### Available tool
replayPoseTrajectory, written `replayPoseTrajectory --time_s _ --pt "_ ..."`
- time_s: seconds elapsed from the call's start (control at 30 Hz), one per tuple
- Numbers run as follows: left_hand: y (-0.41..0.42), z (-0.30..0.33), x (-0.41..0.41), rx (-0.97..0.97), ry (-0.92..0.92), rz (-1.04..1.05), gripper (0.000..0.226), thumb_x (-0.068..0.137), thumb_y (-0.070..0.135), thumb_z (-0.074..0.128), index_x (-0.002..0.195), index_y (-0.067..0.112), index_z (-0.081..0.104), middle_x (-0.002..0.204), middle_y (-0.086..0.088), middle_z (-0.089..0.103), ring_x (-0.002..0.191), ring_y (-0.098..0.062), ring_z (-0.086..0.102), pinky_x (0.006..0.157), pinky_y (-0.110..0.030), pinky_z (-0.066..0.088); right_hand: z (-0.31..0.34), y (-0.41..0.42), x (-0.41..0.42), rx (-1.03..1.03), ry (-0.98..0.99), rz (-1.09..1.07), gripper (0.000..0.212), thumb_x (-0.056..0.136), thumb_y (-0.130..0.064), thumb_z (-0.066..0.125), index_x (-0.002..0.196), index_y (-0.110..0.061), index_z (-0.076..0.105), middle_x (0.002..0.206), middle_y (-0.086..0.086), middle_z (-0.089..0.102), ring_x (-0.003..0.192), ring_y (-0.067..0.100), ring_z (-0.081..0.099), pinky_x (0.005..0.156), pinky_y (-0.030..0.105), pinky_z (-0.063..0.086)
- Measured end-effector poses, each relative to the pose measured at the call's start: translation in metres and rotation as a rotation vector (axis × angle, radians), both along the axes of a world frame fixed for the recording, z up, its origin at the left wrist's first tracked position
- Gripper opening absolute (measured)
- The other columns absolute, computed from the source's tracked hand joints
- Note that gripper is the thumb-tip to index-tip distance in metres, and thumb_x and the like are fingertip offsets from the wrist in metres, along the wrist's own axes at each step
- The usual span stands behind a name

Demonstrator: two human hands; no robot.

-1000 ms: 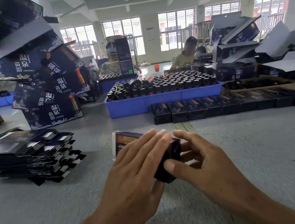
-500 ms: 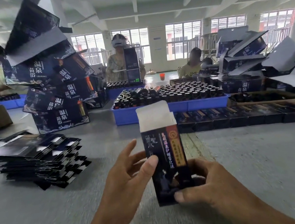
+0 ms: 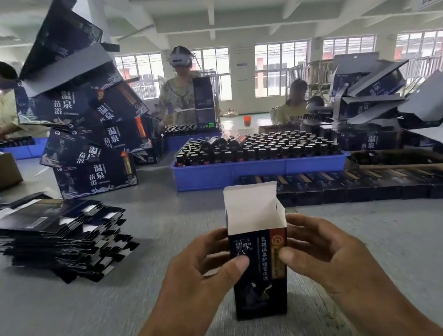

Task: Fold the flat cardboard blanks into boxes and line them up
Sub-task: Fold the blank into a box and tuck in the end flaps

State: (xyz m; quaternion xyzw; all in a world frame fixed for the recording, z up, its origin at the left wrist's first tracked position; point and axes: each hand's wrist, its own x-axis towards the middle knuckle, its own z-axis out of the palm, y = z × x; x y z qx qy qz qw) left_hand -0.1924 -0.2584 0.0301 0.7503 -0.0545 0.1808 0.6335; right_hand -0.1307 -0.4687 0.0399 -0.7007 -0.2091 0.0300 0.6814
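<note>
Stack of flat dark cardboard blanks (image 3: 55, 235) far left on grey table (image 3: 391, 244), well apart from hands. Left hand (image 3: 199, 271) grips left side of tall dark printed cardboard box (image 3: 258, 272), thumb pressed on front face. Box stands upright, long axis vertical, centred between both hands (neither nearer), white top flap up, mouth open. Right hand (image 3: 325, 250) pinches right side, thumb on front. Row of folded dark boxes (image 3: 384, 187) lies beyond, toward right; likely next move carries box forward and rightward.
</note>
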Motion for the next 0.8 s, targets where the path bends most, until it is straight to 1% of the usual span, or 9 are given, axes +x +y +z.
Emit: replayPoseTrajectory --time_s 0.07,0.17,0.27,0.37,0.47,0.6,0.67,0.73,0.8 --pt "-0.0001 0.0008 -0.0001 -0.005 0.021 -0.030 0.039 0.080 0.026 0.075 0.118 0.032 0.066 0.112 0.014 0.074 0.106 -0.005 0.069 0.080 -0.013 0.054 0.0003 0.0003 0.0005 0.014 0.011 -0.006 0.049 0.077 -0.008 0.081 0.120 -0.025 0.065 0.106 -0.014 0.076 0.097 0.002 0.072 0.068 0.012 0.056" --pt "0.0017 0.0018 -0.0003 -0.034 0.026 -0.055 0.038 0.082 0.015 0.076 0.117 0.027 0.068 0.109 0.008 0.076 0.105 -0.007 0.070 0.080 -0.014 0.054 0.0005 0.0007 0.0007 0.029 0.014 0.004 0.048 0.075 -0.008 0.081 0.118 -0.023 0.066 0.105 -0.013 0.076 0.096 0.003 0.072 0.067 0.011 0.055" --pt "0.0026 0.0026 -0.0012 -0.023 -0.007 -0.029 0.043 0.074 0.028 0.078 0.115 0.032 0.067 0.110 0.014 0.075 0.106 -0.003 0.069 0.079 -0.011 0.053 0.0009 0.0010 -0.0004 0.034 0.001 0.034 0.054 0.065 -0.020 0.083 0.117 -0.024 0.067 0.105 -0.013 0.076 0.096 0.003 0.072 0.067 0.011 0.055" --pt "0.0044 0.0021 -0.0015 -0.025 -0.062 0.004 0.047 0.074 0.034 0.078 0.118 0.041 0.062 0.113 0.016 0.073 0.108 -0.004 0.068 0.082 -0.014 0.054 0.0006 0.0018 -0.0022 0.038 -0.021 0.039 0.058 0.059 -0.029 0.083 0.115 -0.028 0.066 0.105 -0.013 0.076 0.096 0.003 0.072 0.068 0.011 0.055" --pt "0.0027 0.0015 -0.0023 -0.002 -0.114 0.003 0.043 0.076 0.036 0.076 0.113 0.052 0.059 0.113 0.012 0.073 0.107 -0.009 0.070 0.083 -0.016 0.055 -0.0003 0.0009 -0.0023 0.041 -0.040 0.056 0.057 0.059 -0.034 0.082 0.113 -0.032 0.066 0.105 -0.015 0.076 0.098 0.002 0.072 0.069 0.010 0.055" --pt "0.0016 0.0011 -0.0028 0.002 -0.167 0.021 0.033 0.078 0.040 0.073 0.105 0.053 0.059 0.111 0.011 0.074 0.103 -0.010 0.071 0.081 -0.014 0.055 -0.0005 0.0007 -0.0014 0.049 -0.036 0.066 0.054 0.057 -0.036 0.083 0.109 -0.037 0.069 0.107 -0.013 0.076 0.100 0.004 0.072 0.071 0.013 0.056" --pt "0.0008 0.0007 -0.0020 -0.019 -0.176 0.019 0.025 0.085 0.049 0.072 0.105 0.052 0.059 0.111 0.010 0.074 0.104 -0.012 0.071 0.084 -0.021 0.057 0.0000 -0.0003 -0.0016 0.049 -0.043 0.075 0.047 0.058 -0.035 0.083 0.102 -0.044 0.071 0.107 -0.014 0.076 0.099 0.004 0.072 0.070 0.013 0.056" --pt "0.0019 -0.0009 -0.0004 0.004 -0.178 0.027 0.030 0.082 0.059 0.070 0.108 0.052 0.058 0.111 0.010 0.074 0.103 -0.013 0.071 0.084 -0.032 0.060 0.0019 0.0030 -0.0025 0.043 -0.051 0.083 0.044 0.059 -0.032 0.086 0.097 -0.050 0.071 0.105 -0.014 0.076 0.097 0.003 0.072 0.069 0.013 0.056" --pt "0.0049 -0.0030 -0.0004 0.002 -0.194 0.066 0.032 0.079 0.058 0.071 0.108 0.052 0.059 0.109 0.008 0.075 0.100 -0.014 0.072 0.085 -0.038 0.060 0.0022 0.0090 -0.0034 0.038 -0.037 0.084 0.048 0.061 -0.024 0.096 0.099 -0.043 0.072 0.104 -0.010 0.077 0.096 0.007 0.073 0.070 0.016 0.057"
